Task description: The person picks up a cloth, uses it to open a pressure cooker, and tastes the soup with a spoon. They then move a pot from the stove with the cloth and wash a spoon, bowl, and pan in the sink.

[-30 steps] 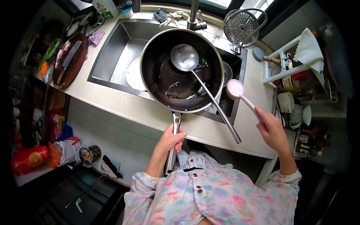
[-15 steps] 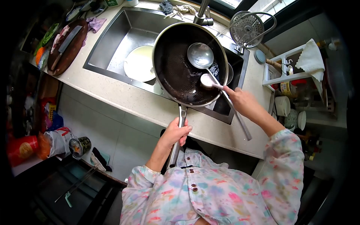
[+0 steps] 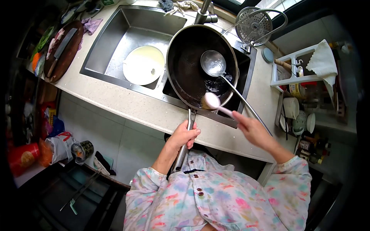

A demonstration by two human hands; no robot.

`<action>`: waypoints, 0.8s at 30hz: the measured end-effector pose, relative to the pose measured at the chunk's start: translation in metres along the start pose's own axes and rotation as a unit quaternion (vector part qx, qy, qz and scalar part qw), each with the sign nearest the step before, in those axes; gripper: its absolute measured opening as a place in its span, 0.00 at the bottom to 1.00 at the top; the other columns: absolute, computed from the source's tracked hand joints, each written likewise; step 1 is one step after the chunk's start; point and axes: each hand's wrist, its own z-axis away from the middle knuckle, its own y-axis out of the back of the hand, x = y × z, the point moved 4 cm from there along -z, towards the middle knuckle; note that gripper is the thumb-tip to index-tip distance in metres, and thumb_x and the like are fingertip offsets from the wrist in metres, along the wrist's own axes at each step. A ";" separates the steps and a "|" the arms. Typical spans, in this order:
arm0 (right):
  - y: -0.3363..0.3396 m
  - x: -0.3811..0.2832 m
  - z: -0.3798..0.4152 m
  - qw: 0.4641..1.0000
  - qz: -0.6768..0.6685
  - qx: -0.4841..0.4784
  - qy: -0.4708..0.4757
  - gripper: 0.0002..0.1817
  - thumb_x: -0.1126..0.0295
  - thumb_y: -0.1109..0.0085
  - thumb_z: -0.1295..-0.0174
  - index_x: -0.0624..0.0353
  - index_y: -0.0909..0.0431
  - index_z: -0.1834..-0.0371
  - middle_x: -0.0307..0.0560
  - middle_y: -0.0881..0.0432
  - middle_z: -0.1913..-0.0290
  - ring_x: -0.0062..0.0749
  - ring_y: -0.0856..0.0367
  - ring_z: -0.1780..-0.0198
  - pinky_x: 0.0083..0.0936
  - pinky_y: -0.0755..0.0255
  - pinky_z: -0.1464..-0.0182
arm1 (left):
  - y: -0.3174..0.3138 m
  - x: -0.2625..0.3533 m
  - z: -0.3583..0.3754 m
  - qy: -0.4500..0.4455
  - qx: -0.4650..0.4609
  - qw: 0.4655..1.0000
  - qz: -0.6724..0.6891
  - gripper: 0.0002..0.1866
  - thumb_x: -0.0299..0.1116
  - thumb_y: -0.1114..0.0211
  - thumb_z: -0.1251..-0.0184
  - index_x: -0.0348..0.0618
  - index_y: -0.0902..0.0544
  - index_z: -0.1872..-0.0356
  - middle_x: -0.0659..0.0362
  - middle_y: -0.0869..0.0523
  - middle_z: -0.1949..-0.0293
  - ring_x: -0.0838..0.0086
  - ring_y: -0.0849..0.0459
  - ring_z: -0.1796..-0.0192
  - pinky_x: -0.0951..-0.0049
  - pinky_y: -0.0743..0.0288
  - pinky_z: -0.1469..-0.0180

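A dark wok (image 3: 185, 73) rests over the smaller right basin of the sink, tilted a little. My left hand (image 3: 184, 135) is wrapped around its metal handle (image 3: 182, 156). In my right hand (image 3: 250, 130) is a pink-handled scrubbing brush (image 3: 212, 101), its bristles against the wok's near inner wall. A steel ladle (image 3: 213, 63) lies in the wok beside a little water, its long handle reaching over the rim and passing near my right hand. Inside the left basin sits a pale round bowl or basin (image 3: 143, 65).
The double steel sink (image 3: 115, 38) has a faucet (image 3: 204, 15) at the back. A perforated steel strainer (image 3: 254, 25) stands at back right. On the left, a knife (image 3: 64, 43) lies on a round chopping board (image 3: 73, 57). A white rack (image 3: 285, 73) with a cloth stands right.
My right hand has drawn the brush down toward the wok's near rim. The wok has shifted slightly to the right, and the ladle has moved slightly down and right. My left hand keeps its grip.
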 end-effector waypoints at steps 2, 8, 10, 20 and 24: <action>0.014 0.014 -0.004 0.984 0.173 -0.016 -0.035 0.28 0.74 0.51 0.40 0.49 0.40 0.35 0.58 0.24 0.67 0.52 0.22 0.67 0.42 0.28 0.67 | -0.006 0.003 0.001 0.019 -0.006 1.000 0.019 0.13 0.29 0.36 0.42 0.44 0.35 0.67 0.65 0.31 0.84 0.84 0.34 0.91 0.81 0.39 0.91; -0.001 0.011 -0.035 0.992 0.121 -0.020 -0.030 0.28 0.74 0.51 0.41 0.51 0.41 0.35 0.60 0.23 0.67 0.53 0.22 0.66 0.42 0.29 0.65 | -0.006 0.003 -0.002 0.039 -0.025 0.998 0.031 0.14 0.30 0.36 0.42 0.46 0.35 0.67 0.65 0.31 0.83 0.83 0.35 0.91 0.81 0.39 0.90; -0.017 -0.010 -0.042 1.000 -0.009 -0.022 -0.010 0.26 0.72 0.51 0.40 0.53 0.39 0.36 0.60 0.23 0.69 0.50 0.22 0.66 0.40 0.29 0.65 | -0.007 0.002 -0.002 0.047 -0.031 0.998 0.033 0.14 0.29 0.36 0.42 0.46 0.36 0.67 0.65 0.31 0.84 0.83 0.35 0.91 0.81 0.39 0.91; -0.049 -0.015 -0.067 0.953 -0.268 0.099 0.096 0.26 0.71 0.49 0.39 0.53 0.37 0.35 0.44 0.22 0.66 0.27 0.25 0.71 0.24 0.29 0.62 | -0.008 0.003 -0.001 0.065 -0.029 0.997 0.037 0.11 0.26 0.39 0.42 0.48 0.35 0.67 0.64 0.32 0.84 0.81 0.35 0.90 0.79 0.40 0.90; -0.002 0.005 -0.025 0.999 0.004 -0.006 -0.043 0.26 0.72 0.50 0.42 0.47 0.36 0.37 0.57 0.20 0.69 0.48 0.21 0.68 0.38 0.27 0.64 | -0.009 0.005 -0.001 0.069 -0.033 0.996 0.035 0.13 0.27 0.38 0.41 0.47 0.36 0.67 0.66 0.32 0.85 0.83 0.35 0.91 0.80 0.41 0.90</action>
